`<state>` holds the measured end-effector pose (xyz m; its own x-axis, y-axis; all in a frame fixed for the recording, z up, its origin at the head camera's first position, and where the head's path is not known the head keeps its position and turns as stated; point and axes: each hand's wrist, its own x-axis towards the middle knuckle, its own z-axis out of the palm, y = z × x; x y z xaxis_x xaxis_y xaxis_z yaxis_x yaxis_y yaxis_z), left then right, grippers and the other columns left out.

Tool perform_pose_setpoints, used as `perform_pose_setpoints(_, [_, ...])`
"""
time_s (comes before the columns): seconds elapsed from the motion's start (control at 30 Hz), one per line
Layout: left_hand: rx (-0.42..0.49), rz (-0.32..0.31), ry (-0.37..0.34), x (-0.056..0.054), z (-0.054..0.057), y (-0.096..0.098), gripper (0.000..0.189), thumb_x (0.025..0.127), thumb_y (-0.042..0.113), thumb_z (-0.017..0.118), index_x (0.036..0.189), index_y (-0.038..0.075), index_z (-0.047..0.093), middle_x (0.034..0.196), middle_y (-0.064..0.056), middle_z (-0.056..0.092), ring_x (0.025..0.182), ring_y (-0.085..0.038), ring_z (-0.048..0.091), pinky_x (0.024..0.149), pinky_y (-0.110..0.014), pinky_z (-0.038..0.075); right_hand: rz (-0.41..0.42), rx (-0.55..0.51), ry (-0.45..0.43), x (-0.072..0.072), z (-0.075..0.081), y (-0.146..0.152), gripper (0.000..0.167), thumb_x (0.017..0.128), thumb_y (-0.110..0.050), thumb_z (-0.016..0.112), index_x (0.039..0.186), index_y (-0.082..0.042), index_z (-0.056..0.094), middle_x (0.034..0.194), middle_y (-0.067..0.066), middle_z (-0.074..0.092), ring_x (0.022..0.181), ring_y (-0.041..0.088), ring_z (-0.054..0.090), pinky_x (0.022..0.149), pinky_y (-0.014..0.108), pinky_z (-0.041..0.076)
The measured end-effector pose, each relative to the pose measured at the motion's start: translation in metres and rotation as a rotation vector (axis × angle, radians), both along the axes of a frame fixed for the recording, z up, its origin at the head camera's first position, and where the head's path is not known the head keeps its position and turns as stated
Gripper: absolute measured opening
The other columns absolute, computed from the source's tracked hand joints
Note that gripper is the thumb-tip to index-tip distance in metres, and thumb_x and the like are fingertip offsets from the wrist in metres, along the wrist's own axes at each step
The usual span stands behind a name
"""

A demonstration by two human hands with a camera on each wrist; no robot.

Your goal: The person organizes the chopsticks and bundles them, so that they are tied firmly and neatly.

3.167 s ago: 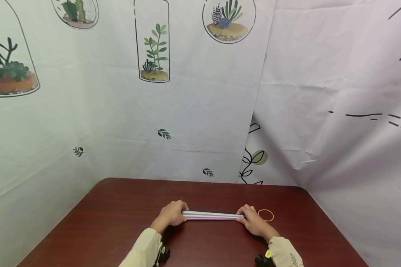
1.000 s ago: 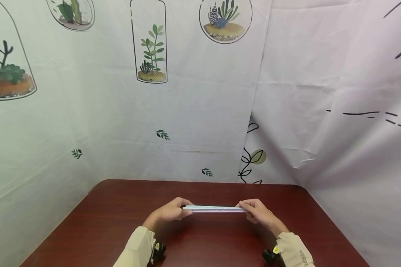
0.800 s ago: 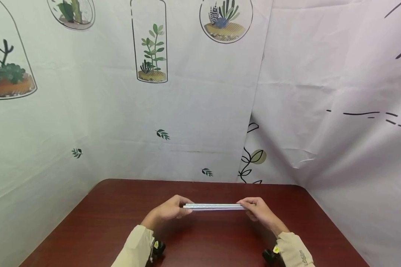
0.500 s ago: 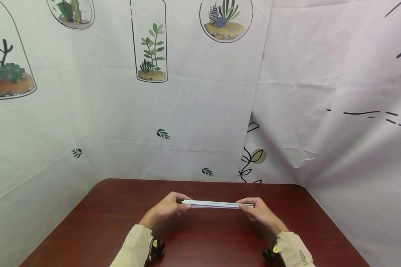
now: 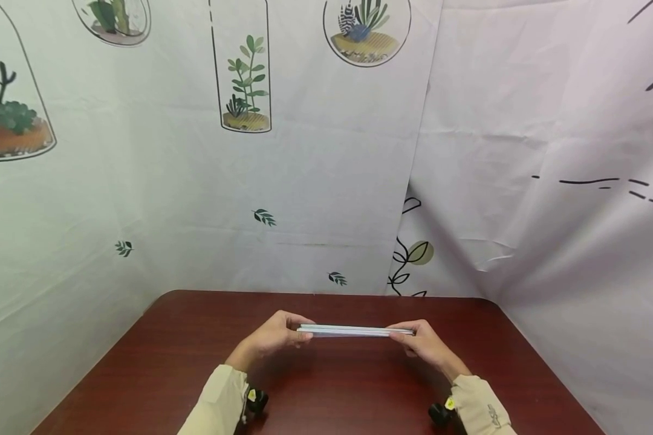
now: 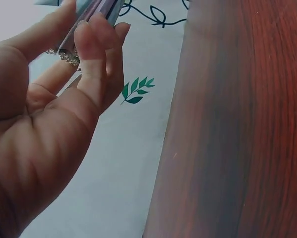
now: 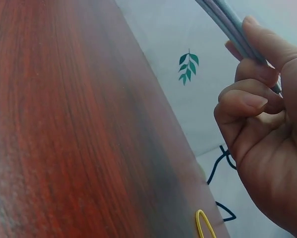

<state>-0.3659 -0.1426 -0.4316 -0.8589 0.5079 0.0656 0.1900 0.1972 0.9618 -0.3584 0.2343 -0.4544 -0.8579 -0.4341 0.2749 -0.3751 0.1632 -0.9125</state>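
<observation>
A bundle of long, thin, pale blue and lilac sticks spans level between both hands, raised above the table. My left hand pinches its left end, thumb on the near side and fingers behind. Ornate silvery trim shows at that end of the sticks in the left wrist view. At the other end, my right hand pinches the bundle between thumb and fingers, its lower fingers curled beneath. The sticks' exact kind I cannot tell.
A yellow rubber band lies near the table's far edge in the right wrist view; the right hand hides it in the head view. The brown wooden table meets a plant-printed white cloth behind and at the sides.
Both hands have lifted the bundle off the table and moved it away from me. Its pink side has turned out of sight, and the sticks lie closer together.
</observation>
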Motion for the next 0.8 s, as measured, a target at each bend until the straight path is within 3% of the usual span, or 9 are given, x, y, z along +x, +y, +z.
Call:
perform_pose_setpoints(0.2, [0.033,0.018,-0.026,0.0009,0.0,0.0012,0.036,0.083,0.01,0.079,0.115,-0.004,0.071,0.101,-0.018,0.072,0.082,-0.021,0.068,0.077,-0.043,0.057,0.02,0.007,0.023,-0.0008,-0.0004,0.0011,0.026,0.096,-0.007,0.062,0.112,0.013,0.066,0.063,-0.004,0.048,0.049,0.004,0.036,0.044,0.022,0.03])
perform_pose_setpoints(0.4, [0.009,0.002,0.012,0.0001,-0.0013,0.0016,0.032,0.084,0.011,0.079,0.113,-0.001,0.073,0.092,-0.017,0.073,0.074,-0.018,0.066,0.072,-0.047,0.057,0.048,0.045,0.004,0.0015,0.0026,0.0005,0.027,0.097,-0.01,0.062,0.114,0.011,0.065,0.061,-0.004,0.045,0.049,0.004,0.036,0.044,0.021,0.03])
perform_pose_setpoints(0.63, [-0.051,-0.029,0.076,0.0005,-0.0006,0.0051,0.03,0.088,0.02,0.076,0.114,0.005,0.074,0.086,-0.02,0.071,0.069,-0.027,0.063,0.062,-0.039,0.055,0.026,0.043,-0.01,0.0022,0.0042,-0.0014,0.028,0.095,-0.01,0.065,0.112,0.012,0.066,0.06,-0.005,0.045,0.048,0.004,0.034,0.044,0.019,0.03])
perform_pose_setpoints(0.8, [-0.046,-0.064,0.075,-0.0005,-0.0023,0.0066,0.035,0.091,0.018,0.073,0.122,0.003,0.069,0.074,-0.012,0.063,0.057,-0.016,0.052,0.053,-0.027,0.045,0.013,0.075,0.043,0.0013,0.004,-0.0012,0.025,0.095,-0.009,0.066,0.111,0.01,0.068,0.06,-0.005,0.045,0.047,0.004,0.034,0.043,0.021,0.03])
